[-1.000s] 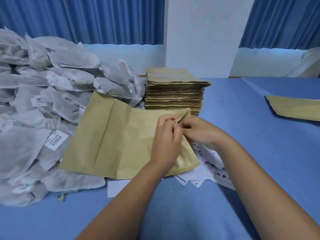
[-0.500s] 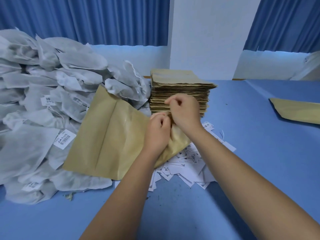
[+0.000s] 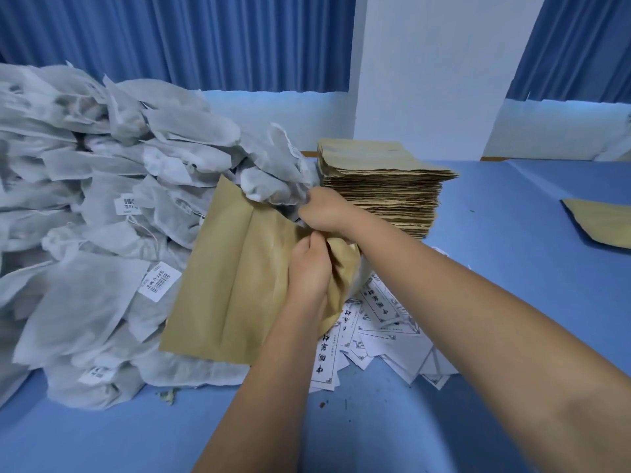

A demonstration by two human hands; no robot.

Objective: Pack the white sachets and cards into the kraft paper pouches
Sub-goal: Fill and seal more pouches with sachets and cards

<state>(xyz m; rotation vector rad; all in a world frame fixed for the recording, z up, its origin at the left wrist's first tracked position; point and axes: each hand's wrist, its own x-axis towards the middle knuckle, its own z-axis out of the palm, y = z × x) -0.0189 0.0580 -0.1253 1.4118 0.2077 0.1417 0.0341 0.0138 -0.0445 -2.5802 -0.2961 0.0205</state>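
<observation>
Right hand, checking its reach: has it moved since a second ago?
Yes: right hand went up-left, from below the pouch stack to the sachets beside it.

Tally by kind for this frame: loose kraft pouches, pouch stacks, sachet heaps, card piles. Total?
Loose kraft pouches: 2 (held pouch in the left hand, far-right pouch)
Pouch stack: 1
Sachet heap: 1
Card pile: 1
Total: 5
Single sachets and cards overlap too much to count.
</observation>
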